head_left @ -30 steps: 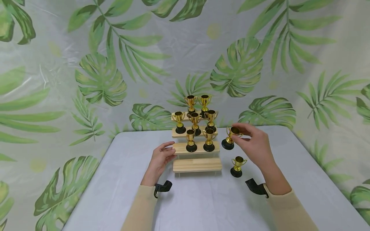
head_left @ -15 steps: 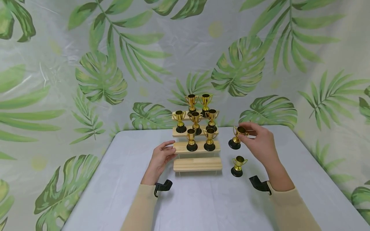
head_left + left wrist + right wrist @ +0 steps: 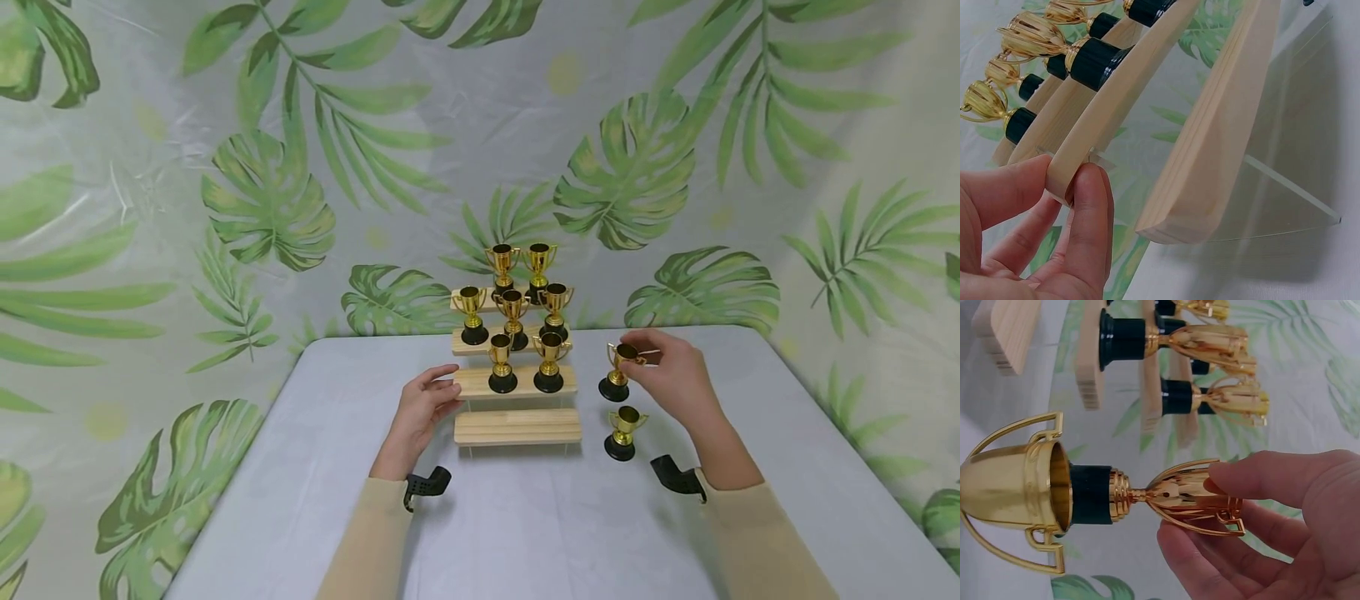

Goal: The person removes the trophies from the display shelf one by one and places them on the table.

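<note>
My right hand [image 3: 670, 372] pinches a small gold trophy [image 3: 1188, 492] by its cup, thumb on one side and fingers on the other. Its black base points down at the table, right of the stand; whether it touches the cloth I cannot tell. Just in front of it, a second gold trophy [image 3: 624, 423] stands upright on the table. At the stand's left side, my left hand [image 3: 422, 410] grips the end of the second-lowest wooden shelf [image 3: 1116, 87] between thumb and fingers. Two trophies stand on that shelf, such as the right-hand trophy [image 3: 550, 360].
The tiered stand has clear supports. Its lowest wooden shelf [image 3: 517, 427] bears nothing. Three trophies stand on the tier above the gripped one, including the middle trophy [image 3: 513, 312]; two more are on top. A leaf-patterned sheet [image 3: 420, 125] hangs behind the white-covered table [image 3: 495, 533].
My right hand has carried its trophy rightward, away from the stand, and then lower, closer to the standing trophy. My left hand keeps its grip on the shelf end.
</note>
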{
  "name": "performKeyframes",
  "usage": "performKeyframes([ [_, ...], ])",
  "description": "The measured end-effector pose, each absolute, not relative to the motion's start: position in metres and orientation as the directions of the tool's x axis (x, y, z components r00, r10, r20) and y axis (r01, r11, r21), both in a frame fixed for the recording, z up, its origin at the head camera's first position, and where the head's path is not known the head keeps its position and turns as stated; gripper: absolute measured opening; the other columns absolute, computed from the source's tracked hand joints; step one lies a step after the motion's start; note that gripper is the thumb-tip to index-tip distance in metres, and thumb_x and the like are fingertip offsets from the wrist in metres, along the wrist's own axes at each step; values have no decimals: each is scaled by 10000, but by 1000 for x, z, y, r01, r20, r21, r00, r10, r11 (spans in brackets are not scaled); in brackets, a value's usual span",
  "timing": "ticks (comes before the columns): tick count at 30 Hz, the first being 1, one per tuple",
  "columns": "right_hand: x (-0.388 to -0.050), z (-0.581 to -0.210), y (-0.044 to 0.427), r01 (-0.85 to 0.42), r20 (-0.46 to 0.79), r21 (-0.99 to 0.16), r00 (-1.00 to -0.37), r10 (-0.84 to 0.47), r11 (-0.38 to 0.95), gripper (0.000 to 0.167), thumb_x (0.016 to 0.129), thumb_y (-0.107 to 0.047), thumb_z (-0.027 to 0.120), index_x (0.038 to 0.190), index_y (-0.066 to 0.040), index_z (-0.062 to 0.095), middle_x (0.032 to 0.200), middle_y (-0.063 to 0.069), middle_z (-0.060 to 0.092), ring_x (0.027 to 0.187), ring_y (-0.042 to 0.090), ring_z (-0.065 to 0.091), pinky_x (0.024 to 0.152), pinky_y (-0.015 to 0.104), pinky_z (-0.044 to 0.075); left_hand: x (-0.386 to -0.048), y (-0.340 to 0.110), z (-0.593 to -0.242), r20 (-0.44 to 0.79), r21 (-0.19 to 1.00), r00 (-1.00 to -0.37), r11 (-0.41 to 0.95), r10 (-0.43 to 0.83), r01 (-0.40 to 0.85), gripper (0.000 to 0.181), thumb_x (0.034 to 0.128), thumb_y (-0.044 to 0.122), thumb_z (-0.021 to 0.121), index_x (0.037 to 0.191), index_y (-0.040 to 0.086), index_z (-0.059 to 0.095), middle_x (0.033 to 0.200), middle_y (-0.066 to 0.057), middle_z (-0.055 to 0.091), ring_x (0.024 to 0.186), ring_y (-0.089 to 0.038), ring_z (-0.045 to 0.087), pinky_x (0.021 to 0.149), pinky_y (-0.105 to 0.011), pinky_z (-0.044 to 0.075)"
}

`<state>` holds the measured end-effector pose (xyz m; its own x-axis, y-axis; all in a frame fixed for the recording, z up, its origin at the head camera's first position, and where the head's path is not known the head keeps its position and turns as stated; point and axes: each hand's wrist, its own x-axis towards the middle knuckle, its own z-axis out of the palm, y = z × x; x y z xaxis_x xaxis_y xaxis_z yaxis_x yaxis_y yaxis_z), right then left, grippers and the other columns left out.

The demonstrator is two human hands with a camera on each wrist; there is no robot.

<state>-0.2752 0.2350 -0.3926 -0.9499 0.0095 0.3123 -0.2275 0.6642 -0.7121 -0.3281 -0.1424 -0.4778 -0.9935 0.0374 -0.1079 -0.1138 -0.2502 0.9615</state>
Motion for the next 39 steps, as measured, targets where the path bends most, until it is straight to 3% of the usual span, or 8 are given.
performKeyframes([
  [19, -298, -425, 251, -170, 164, -697, -984, -76, 696, 368, 906, -159, 747, 1246, -56, 651, 1164, 172, 678, 1039, 377, 662, 806, 508, 576, -329, -144, -479, -100, 962, -994, -250, 40, -107, 412, 892, -2, 740, 1291, 71, 669, 995, -104, 627, 865, -225, 661, 808, -330, 605],
  [39, -301, -430, 253, -128, 36, -692, -989, -143, 710, 382, 888, -102, 758, 1253, -64, 653, 1203, 193, 656, 1072, 363, 637, 782, 473, 564, -327, -143, -478, -94, 961, -994, -256, 60, -106, 486, 891, -1, 743, 1357, 5, 606, 978, -96, 623, 943, -299, 656, 803, -328, 606],
])
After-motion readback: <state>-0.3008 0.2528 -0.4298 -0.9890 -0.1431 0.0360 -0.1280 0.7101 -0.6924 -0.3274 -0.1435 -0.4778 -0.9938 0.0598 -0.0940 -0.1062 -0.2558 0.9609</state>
